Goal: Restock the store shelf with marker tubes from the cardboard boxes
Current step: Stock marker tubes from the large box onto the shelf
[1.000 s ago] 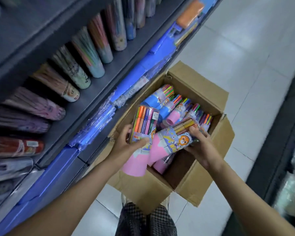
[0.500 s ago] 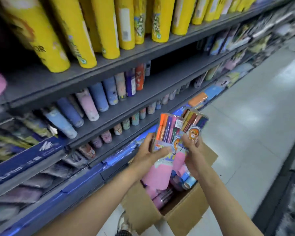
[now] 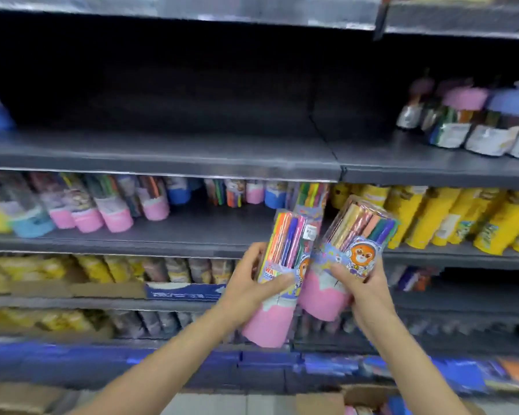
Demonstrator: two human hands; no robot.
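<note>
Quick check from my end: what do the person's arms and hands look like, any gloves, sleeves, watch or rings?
Both forearms are bare as far as the frame shows; no sleeve edge is visible. The left hand and right hand wear no gloves. No watch, bracelet or ring shows on either wrist or on the visible fingers.

The cardboard box is cut off by the bottom edge — only its far flap shows. Motion blur smears the shelf goods at left, labels unreadable. The right hand hides part of its marker tube.
</note>
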